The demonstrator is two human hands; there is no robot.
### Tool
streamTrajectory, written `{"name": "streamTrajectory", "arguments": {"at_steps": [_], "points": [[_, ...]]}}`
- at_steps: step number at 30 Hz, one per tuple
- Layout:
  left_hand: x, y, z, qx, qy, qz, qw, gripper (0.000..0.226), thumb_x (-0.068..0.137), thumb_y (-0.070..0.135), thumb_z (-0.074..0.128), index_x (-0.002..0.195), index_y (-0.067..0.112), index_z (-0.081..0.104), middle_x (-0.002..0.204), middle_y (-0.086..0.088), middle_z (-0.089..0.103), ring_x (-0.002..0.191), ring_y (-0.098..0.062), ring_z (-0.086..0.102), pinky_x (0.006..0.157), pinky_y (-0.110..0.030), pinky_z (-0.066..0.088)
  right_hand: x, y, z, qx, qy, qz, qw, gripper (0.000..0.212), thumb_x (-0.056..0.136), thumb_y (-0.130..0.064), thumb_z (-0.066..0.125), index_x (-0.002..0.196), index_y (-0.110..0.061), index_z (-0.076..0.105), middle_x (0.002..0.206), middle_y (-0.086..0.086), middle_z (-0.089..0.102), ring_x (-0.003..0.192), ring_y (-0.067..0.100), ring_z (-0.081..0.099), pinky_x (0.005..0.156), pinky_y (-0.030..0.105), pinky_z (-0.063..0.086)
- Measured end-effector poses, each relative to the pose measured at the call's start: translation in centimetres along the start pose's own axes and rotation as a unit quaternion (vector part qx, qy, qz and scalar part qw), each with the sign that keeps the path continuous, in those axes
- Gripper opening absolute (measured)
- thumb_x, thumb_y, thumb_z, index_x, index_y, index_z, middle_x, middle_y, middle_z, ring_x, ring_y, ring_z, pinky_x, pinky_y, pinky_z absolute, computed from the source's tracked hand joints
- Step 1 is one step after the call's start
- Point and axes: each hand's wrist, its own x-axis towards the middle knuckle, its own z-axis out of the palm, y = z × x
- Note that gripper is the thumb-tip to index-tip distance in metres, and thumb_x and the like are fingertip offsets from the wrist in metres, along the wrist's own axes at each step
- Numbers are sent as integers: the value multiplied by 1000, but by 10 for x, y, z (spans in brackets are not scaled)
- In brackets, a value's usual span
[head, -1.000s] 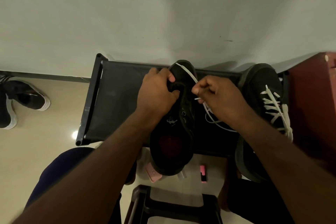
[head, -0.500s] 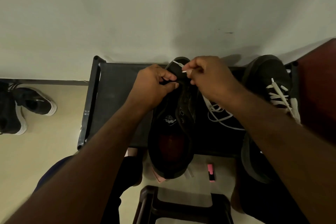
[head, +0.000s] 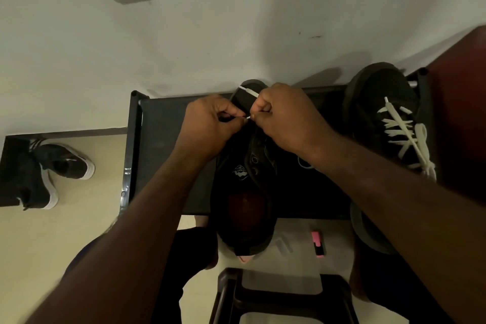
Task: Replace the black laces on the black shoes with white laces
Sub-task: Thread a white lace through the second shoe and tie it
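One black canvas shoe (head: 386, 118) at the right end of the black fabric-topped rack serving as the table (head: 163, 144) already carries a white lace crossed through its eyelets, so that half of the task appears complete. The second black shoe (head: 244, 192) lies in the middle of the table, toe toward the wall and heel overhanging the near edge; its visible eyelets are bare, with no black lace seen in them. The left hand (head: 210, 126) is clenched on the eyelet flap near the toe, and the right hand (head: 286, 118) pinches the stiff tip of the flat white lace (head: 248, 92), held just beside the left fingers (head: 231, 117). A loop of that lace shows by the right wrist. Judged from this, threading of the second shoe is only at its first eyelets, and nearly all its rows remain. The eyelet being addressed is hidden behind the fingers, so whether the tip has entered cannot be told. The removed black laces are not identifiable. A small pink marker (head: 318, 243) lies on the floor below.
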Motion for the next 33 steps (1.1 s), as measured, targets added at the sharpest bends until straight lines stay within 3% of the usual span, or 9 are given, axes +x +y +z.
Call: {"name": "streamTrajectory", "arguments": {"at_steps": [8, 14, 20, 26, 33], "points": [[-3, 4, -1, -10, 9, -26, 1000, 6, 77, 13, 81, 79, 13, 75, 82, 2, 70, 74, -7, 66, 69, -18, 53, -4, 4, 9, 9, 34, 20, 999, 10, 88, -15, 64, 85, -14, 74, 88, 2, 68, 82, 15, 63, 76, 34, 52], [-7, 7, 1, 16, 10, -42, 999, 9, 80, 14, 77, 76, 19, 71, 84, 14, 57, 73, 1, 56, 63, -4, 41, -3, 1, 9, -2, 23, 27, 999, 9, 88, -16, 66, 85, -14, 74, 83, -2, 69, 78, 13, 63, 74, 31, 51], [-11, 9, 3, 33, 12, -43, 998, 15, 80, 15, 77, 74, 24, 66, 96, 6, 55, 87, -5, 54, 68, -2, 39, -5, 7, 1, 21, 1, 48, 999, 5, 86, -15, 68, 82, -17, 71, 74, -8, 66, 66, 2, 59, 61, 14, 39], [-23, 13, 15, 31, 58, -87, 994, 11, 79, 15, 77, 78, 21, 68, 101, 11, 46, 111, -13, 50, 82, -17, 37, -3, 5, 5, 21, 3, 59, 998, 5, 85, -15, 69, 82, -18, 71, 72, -11, 64, 64, 1, 57, 59, 12, 38], [-23, 16, 15, 4, 68, -101, 993, 33, 80, 17, 78, 66, 37, 56, 104, 12, 43, 112, -12, 49, 90, -19, 38, -3, 5, 5, 33, -3, 68, 997, 8, 87, -15, 69, 81, -19, 72, 75, -6, 68, 68, 5, 61, 62, 14, 42]]}}
